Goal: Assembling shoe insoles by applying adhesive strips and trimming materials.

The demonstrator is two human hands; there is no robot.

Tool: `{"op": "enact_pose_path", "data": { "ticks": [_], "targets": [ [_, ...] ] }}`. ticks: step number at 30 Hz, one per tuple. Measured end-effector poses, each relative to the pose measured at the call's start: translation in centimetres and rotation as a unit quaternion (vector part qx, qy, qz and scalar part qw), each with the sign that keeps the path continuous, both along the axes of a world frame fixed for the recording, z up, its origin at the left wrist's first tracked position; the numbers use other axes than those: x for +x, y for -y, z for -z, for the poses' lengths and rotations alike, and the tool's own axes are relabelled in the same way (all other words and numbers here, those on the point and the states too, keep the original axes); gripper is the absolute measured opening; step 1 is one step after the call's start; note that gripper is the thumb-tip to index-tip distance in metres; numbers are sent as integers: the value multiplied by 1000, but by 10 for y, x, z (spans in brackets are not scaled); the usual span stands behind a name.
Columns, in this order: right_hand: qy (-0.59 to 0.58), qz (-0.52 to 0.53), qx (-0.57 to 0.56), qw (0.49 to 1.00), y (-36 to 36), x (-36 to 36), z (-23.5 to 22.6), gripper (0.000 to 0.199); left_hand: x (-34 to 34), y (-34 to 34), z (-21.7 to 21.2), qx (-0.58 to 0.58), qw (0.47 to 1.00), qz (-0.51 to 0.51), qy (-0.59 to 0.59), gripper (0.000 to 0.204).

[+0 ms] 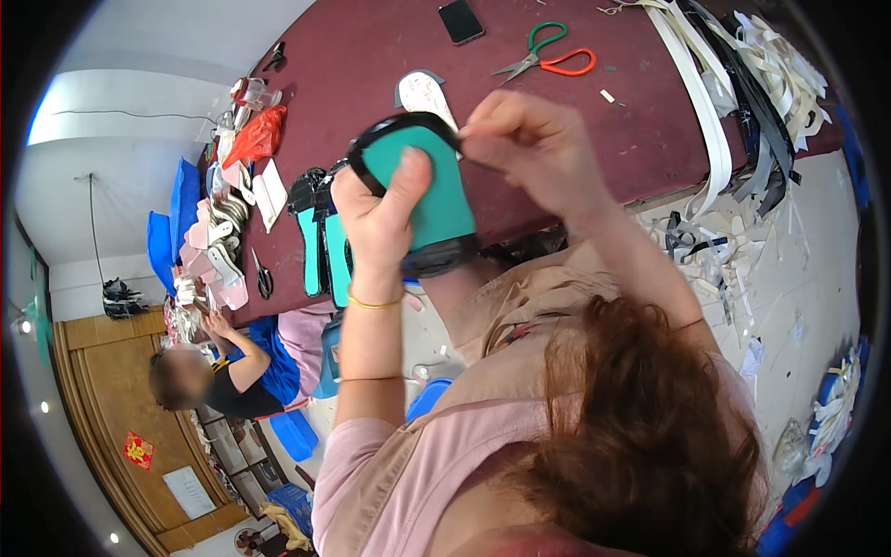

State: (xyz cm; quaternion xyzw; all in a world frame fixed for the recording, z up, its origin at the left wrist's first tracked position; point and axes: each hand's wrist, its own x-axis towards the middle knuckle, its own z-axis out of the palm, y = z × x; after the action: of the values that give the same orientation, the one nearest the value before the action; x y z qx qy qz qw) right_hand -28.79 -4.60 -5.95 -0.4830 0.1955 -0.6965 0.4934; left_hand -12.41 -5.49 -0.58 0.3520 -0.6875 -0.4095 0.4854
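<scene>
My left hand (380, 209) is closed around a teal sole-shaped piece (436, 195), its thumb pressed flat on the teal face. Glossy black edging (399, 122) runs round the curved top, and a black band crosses the lower end. At the upper right of that edge, my right hand (538, 148) pinches the black edging between thumb and finger. Just behind the piece, a white sole-shaped card (425, 96) with writing lies on a grey one, partly hidden. More teal pieces with black edging (325, 246) lie on the table left of my left hand.
On the maroon table (353, 56) lie a phone (461, 21), green-and-red-handled scissors (543, 56) and dark scissors (264, 276). White and black strips (715, 111) hang over the right side. Stacked pink and white pieces (218, 241) and a red bag (255, 136) stand left, near another person (232, 376).
</scene>
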Motion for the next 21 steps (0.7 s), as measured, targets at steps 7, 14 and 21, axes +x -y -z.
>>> {"op": "enact_pose_path", "data": {
  "ticks": [7,14,21],
  "targets": [
    [-104,-96,103,984,11,17,-27,16,-7,12,20,128,963,-78,-225,43],
    [-359,136,-68,921,0,32,15,21,12,30,22,84,966,24,-242,54],
    [-137,-222,207,943,20,-4,11,21,4,13,48,195,892,171,-371,65]
  ]
}}
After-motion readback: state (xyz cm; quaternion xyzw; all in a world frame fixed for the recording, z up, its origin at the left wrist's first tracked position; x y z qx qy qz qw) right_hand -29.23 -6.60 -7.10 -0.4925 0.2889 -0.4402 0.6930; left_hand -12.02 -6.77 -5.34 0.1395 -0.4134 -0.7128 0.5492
